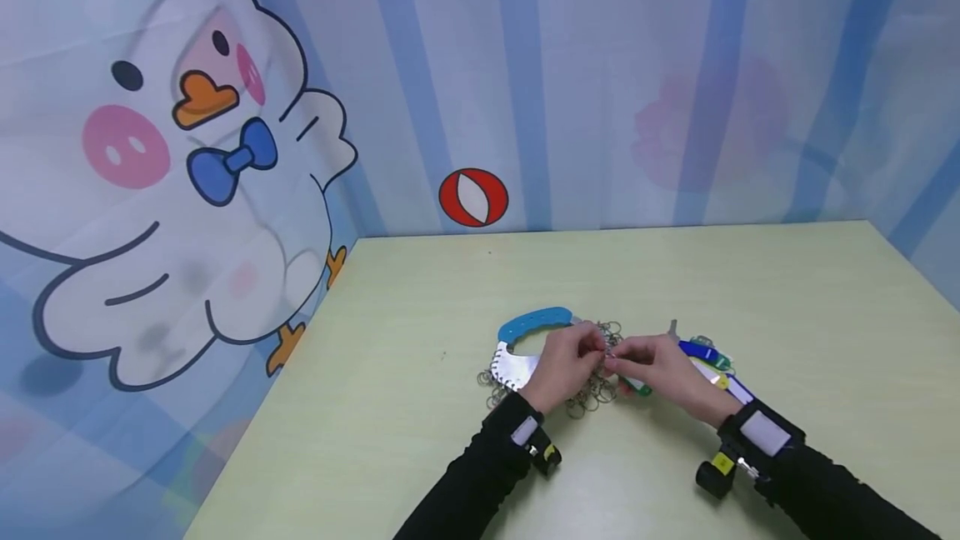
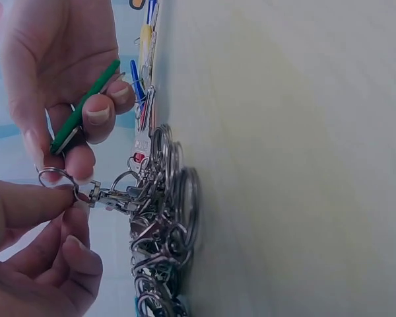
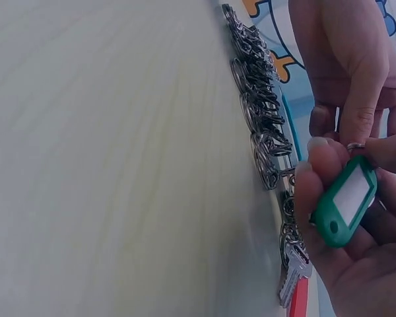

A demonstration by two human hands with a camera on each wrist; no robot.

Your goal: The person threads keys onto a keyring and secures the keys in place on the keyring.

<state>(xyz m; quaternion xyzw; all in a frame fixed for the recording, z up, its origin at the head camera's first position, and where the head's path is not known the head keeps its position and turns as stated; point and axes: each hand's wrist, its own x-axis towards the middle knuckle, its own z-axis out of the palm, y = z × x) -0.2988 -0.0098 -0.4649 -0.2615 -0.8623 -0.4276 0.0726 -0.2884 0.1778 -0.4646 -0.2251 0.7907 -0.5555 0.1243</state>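
Observation:
My left hand and right hand meet over a bunch of metal rings. In the left wrist view, my left thumb and finger pinch a small split key ring, linked to a metal swivel clasp. My right fingertips are at the same ring, while a green key tag with a white label lies within my curled right fingers. A flat metal key holder with a blue grip lies by my left hand, its toothed edge hung with rings. My left fingers partly cover the bunch.
More key tags lie beyond my right hand, among them a blue tag. A silver key with a red tag lies by the rings. Behind the pale table hangs a printed duck curtain.

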